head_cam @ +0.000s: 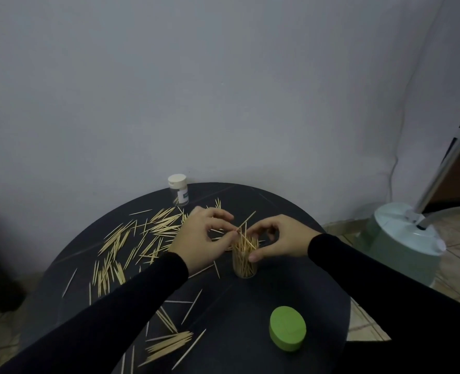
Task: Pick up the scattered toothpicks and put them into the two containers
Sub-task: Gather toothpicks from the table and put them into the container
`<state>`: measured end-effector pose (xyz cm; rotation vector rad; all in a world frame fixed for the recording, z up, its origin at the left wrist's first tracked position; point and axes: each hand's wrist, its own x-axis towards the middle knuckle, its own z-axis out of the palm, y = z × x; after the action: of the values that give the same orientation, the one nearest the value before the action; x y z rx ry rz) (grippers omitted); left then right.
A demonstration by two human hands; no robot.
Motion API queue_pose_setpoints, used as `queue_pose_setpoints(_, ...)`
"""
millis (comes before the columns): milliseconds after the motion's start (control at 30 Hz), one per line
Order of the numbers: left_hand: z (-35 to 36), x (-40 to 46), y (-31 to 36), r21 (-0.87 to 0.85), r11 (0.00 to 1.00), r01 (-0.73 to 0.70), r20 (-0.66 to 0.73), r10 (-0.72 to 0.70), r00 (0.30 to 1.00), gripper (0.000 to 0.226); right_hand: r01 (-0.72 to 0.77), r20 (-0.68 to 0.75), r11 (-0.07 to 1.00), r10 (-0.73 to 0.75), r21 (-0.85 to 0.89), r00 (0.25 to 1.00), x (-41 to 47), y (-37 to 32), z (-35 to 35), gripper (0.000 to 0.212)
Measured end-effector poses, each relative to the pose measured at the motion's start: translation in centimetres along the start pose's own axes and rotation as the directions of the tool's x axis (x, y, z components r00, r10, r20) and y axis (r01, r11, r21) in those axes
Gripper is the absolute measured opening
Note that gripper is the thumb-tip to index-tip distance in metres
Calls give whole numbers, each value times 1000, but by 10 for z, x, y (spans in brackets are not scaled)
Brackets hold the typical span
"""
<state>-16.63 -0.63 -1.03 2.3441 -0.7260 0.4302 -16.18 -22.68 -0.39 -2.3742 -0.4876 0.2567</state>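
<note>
toothpicks [142, 238] are scattered over the left of the table [277, 292] | left hand [199, 238]: fingers curled, one pick pinched above the jar [245, 259] | jar: open, picks held upright | right hand [280, 240]: curled round the jar rim | capped jar [179, 189] at far edge, contents hard to see | green lid [287, 329] near

Scattered across the round black table [291, 268]: pale wooden toothpicks [131, 238], left of clear toothpick-filled cup [245, 259]; white-capped clear jar [179, 189] behind, green round lid [287, 328] in front.
</note>
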Motion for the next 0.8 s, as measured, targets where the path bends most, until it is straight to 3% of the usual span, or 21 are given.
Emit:
queue_pose_setpoints(100,-8,2,-2,219,963,-160,26,158,987,14,8,0,1000,-8,10,1000,1,3,1,48)
queue_pose_setpoints(200,-17,6,3,446,844,-297,113,277,954,32,5,-2,1000,-5,21,1000,2,4,2,48)
queue_pose_setpoints(300,-25,9,9,573,734,-363,228,283,932,44,3,1,1000,-3,22,1000,3,4,2,47)
queue_pose_setpoints(433,-21,11,20,629,671,-393,323,234,917,47,5,0,1000,-5,29,1000,2,3,3,45)
queue_pose_setpoints(500,-14,11,21,621,678,-393,316,243,917,40,11,1,1000,-11,27,1000,3,2,4,45)
queue_pose_setpoints(600,-4,8,19,579,742,-338,196,276,941,36,25,-5,999,-25,27,1000,4,2,5,47)
queue_pose_setpoints(800,13,2,8,309,950,-36,86,10,996,22,26,10,999,-26,29,1000,5,2,6,47)
